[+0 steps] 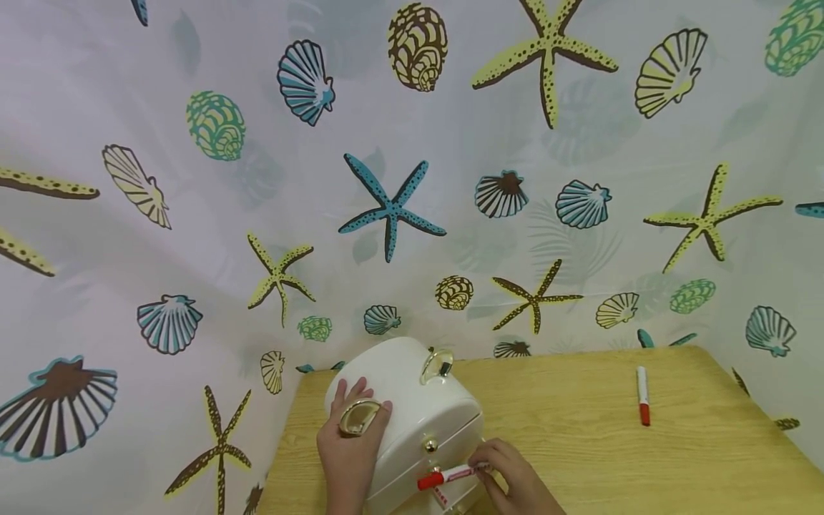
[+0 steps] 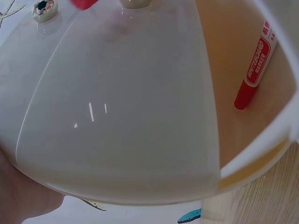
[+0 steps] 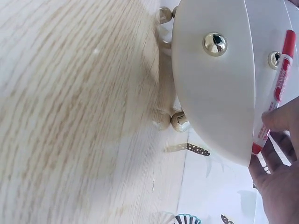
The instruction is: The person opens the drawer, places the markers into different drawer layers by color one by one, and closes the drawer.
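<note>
A white rounded box (image 1: 402,383) with drawers, small gold knobs (image 1: 430,445) and gold handles stands at the table's left side. My left hand (image 1: 350,450) rests on its top, fingers spread on either side of one gold handle (image 1: 359,417). My right hand (image 1: 508,472) pinches a red-capped whiteboard marker (image 1: 453,474) by its far end, in front of the drawers. In the left wrist view, a second whiteboard marker (image 2: 258,60) lies inside a pulled-out drawer (image 2: 254,161). The left fingertips are out of the left wrist view.
Another red-capped marker (image 1: 643,395) lies on the wooden table (image 1: 566,422) to the right. A white curtain (image 1: 450,243) printed with shells and starfish hangs behind and beside the table. Gold ball feet (image 3: 180,121) hold the box off the tabletop.
</note>
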Tool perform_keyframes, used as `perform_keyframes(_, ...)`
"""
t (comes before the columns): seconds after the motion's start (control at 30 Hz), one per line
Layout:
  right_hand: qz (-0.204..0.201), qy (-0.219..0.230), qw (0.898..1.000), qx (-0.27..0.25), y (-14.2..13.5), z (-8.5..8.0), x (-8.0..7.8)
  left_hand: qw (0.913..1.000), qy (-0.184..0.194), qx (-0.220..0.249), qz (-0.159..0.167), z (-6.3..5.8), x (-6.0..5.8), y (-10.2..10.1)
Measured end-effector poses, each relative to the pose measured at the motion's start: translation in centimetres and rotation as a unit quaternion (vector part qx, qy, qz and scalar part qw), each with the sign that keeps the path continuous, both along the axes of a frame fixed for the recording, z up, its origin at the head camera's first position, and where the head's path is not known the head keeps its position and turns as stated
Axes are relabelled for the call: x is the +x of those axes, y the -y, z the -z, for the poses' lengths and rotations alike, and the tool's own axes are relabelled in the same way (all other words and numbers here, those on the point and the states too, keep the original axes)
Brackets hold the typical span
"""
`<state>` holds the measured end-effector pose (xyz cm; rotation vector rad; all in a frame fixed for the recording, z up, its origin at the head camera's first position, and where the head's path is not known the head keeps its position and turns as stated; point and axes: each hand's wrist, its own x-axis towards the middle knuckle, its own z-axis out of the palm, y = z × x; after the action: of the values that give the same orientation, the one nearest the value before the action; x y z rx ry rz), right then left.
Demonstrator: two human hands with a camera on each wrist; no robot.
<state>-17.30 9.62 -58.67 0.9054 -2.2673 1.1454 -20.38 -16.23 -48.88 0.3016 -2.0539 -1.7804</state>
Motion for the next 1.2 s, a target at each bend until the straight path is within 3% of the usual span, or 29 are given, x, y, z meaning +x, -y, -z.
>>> perform_keyframes(0.1, 0.022, -0.023, 0.999, 0.011, -0.3, 0.3, -0.1, 1.0000, -0.005, -0.004, -0.001, 0.2, -0.1, 0.0)
perform_keyframes(0.2, 0.032, -0.018, 0.999, 0.014, -0.5, 0.5, -0.1, 0.9999, -0.008, -0.008, -0.003, 0.3, -0.1, 0.0)
perform_keyframes(0.5, 0.016, -0.032, 0.999, 0.005, -0.8, 0.7, -0.2, 0.9999, -0.014, -0.003, 0.000, 0.2, 0.0, 0.0)
perform_keyframes(0.73, 0.072, 0.073, 0.995, 0.016, -1.3, -0.1, 0.9, 0.9998, -0.018, -0.006, -0.002, 0.1, 0.1, -0.1)
perform_keyframes(0.97, 0.076, 0.041, 0.996, 0.004, -2.7, 0.0, 0.6, 0.9997, -0.023, 0.012, -0.001, -0.4, 0.2, -0.3)
perform_keyframes(1.2, 0.125, 0.062, 0.990, 0.010, -3.8, -0.4, 0.9, 0.9993, -0.034, 0.014, 0.000, 0.3, 0.1, -0.1)
